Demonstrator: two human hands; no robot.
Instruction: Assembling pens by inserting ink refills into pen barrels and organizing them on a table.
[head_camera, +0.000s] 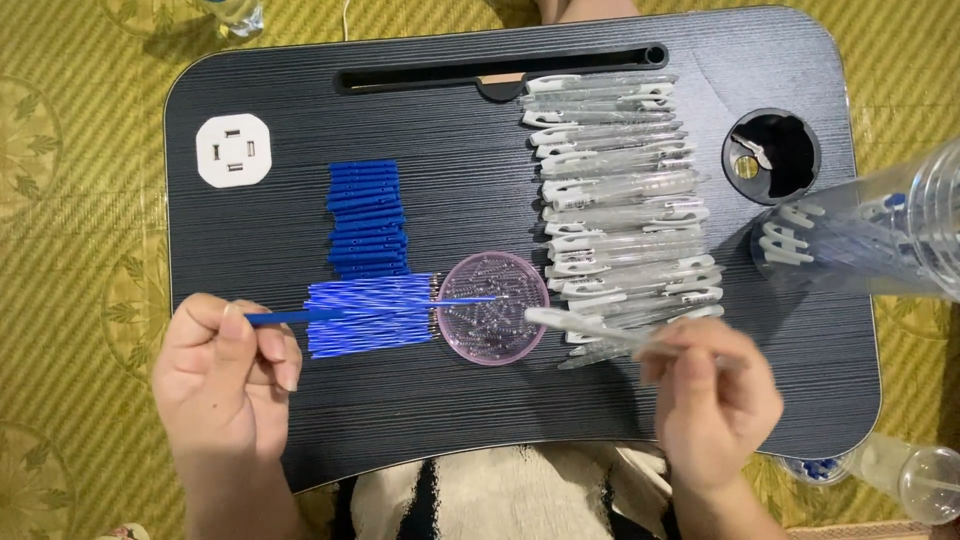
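Head view: left hand (225, 375) pinches a thin blue refill (370, 307), light and bendy, so grip mid-shaft; right hand (715, 400) clamps a slick, stiff clear pen barrel (590, 328).

Both hands are bare, without rings or sleeves; lap clothing is white with black.

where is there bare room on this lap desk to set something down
Bare patches on the lap desk: the strip along the near edge between the left hand and right hand, and the far-left area around the white socket plate. The middle is crowded: blue refills, pink dish, clear pen barrels.
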